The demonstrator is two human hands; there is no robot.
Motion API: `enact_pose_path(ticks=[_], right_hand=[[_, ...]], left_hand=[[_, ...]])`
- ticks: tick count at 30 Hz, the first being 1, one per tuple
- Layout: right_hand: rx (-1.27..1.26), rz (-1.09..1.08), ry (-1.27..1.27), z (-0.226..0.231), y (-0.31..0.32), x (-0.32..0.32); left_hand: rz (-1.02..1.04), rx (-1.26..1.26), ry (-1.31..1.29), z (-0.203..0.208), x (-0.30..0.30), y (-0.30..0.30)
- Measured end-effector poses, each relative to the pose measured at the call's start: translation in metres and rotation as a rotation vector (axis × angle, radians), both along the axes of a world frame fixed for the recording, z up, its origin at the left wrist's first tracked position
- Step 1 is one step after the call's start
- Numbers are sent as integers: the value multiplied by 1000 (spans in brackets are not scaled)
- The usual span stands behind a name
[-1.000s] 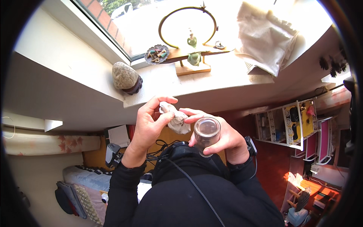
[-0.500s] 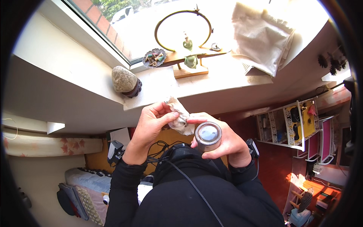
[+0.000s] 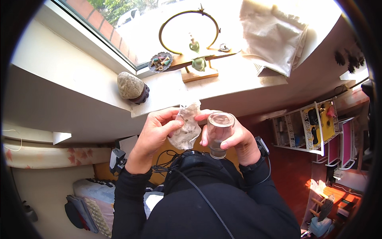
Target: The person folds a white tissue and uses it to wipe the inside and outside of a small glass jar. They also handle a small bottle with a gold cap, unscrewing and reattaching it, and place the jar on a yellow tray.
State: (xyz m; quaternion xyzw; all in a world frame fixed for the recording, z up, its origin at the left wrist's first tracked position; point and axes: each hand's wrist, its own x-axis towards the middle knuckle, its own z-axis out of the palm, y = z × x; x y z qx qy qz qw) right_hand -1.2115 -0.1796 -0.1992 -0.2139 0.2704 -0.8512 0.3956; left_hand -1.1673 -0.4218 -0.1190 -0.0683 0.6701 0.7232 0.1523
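A crumpled white tissue (image 3: 186,129) with greyish smudges hangs between my hands. My left hand (image 3: 158,127) is closed on its left edge, thumb in front. In my right hand (image 3: 238,137) is a small clear glass jar (image 3: 220,133), gripped round its side. One end of the jar faces up and catches the light; its inside looks bare. My right index finger reaches across to touch the tissue's right edge.
Beyond my hands runs a white windowsill (image 3: 159,93). On it stand a rounded stone (image 3: 130,85) on a dark base, a scalloped dish (image 3: 160,62) of small cones, a green figurine (image 3: 199,63) within a ring stand, and a folded white cloth (image 3: 270,40). A white rack (image 3: 320,127) is at right.
The jar has tipped, so its clear side shows rather than mostly its round end. The tissue has spread out flatter and turned more upright between my hands.
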Motion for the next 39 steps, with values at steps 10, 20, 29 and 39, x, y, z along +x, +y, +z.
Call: enact_pose_path(ticks=[10, 20, 29, 39], right_hand=[[141, -154, 75, 1, 1, 1], [184, -11, 394, 32, -3, -4], [335, -238, 754, 28, -13, 1], [438, -142, 274, 30, 10, 7]], left_hand=[[47, -407, 586, -4, 1, -12], [-324, -643, 671, 15, -1, -10], [95, -110, 335, -1, 1, -2], [228, -345, 402, 0, -1, -23]])
